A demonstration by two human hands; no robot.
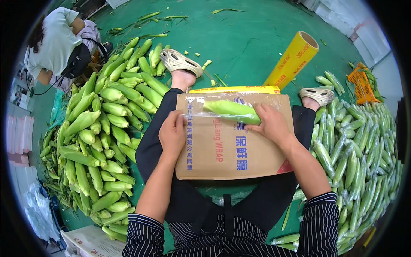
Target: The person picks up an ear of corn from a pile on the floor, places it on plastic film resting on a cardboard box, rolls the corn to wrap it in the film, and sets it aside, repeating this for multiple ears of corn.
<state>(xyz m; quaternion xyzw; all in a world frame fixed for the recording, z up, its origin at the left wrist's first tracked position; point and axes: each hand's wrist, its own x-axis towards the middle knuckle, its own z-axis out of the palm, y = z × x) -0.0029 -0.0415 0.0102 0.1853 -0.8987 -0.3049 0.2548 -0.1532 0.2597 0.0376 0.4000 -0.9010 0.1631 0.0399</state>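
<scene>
An ear of corn in its green husk (229, 110) lies across the upper part of a cardboard box (208, 141) resting over my lap. My right hand (269, 120) grips the thick end of the ear. Clear cling film (196, 114) runs over the ear and stretches leftward from it. At the box's left edge, my left hand (173, 131) pinches the film between thumb and fingers. Directly beyond the box's far edge lies a yellow roll of film (237, 90).
A yellow tube (292, 61) leans up behind the box. Unwrapped corn (112, 109) is heaped on my left, film-wrapped corn (353, 160) on my right. Another person (61, 41) crouches at upper left. An orange crate (362, 84) stands at far right. Husk scraps (151, 16) litter the green floor.
</scene>
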